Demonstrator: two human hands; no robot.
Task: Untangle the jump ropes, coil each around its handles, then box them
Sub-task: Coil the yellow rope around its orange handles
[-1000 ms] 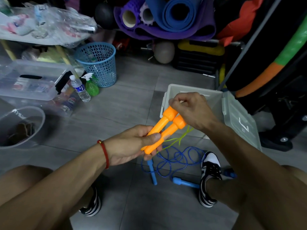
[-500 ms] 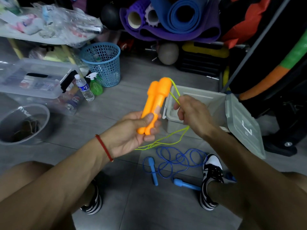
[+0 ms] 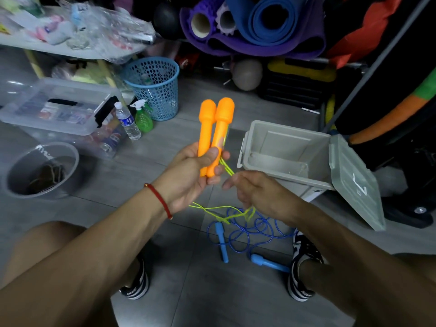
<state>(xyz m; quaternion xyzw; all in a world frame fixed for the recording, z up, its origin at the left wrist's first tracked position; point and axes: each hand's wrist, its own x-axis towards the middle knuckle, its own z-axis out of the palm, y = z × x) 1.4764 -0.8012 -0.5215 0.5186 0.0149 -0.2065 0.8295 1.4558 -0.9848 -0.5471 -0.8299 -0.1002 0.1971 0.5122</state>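
Observation:
My left hand [image 3: 193,171] grips two orange jump-rope handles [image 3: 215,128] side by side and upright, thick ends up. Their thin yellow-green rope [image 3: 212,210] runs down behind the handles to my right hand [image 3: 257,192], which pinches it just below the handles; the slack hangs to the floor. A blue jump rope [image 3: 245,228] lies loose on the floor between my feet, its two blue handles [image 3: 221,241] apart. The grey box [image 3: 283,159] stands open at the right, its lid [image 3: 354,182] hanging off the right side.
A blue mesh basket [image 3: 153,86], a water bottle [image 3: 127,121] and a green spray bottle [image 3: 142,118] stand at the back left. A clear storage tub [image 3: 54,109] and a clear bowl [image 3: 40,168] sit at the left. Rolled mats [image 3: 254,24] are stacked behind.
My left hand has turned the orange handles upright. My right hand has come down from the handle tops, drawing the yellow-green rope down behind the handles to below them.

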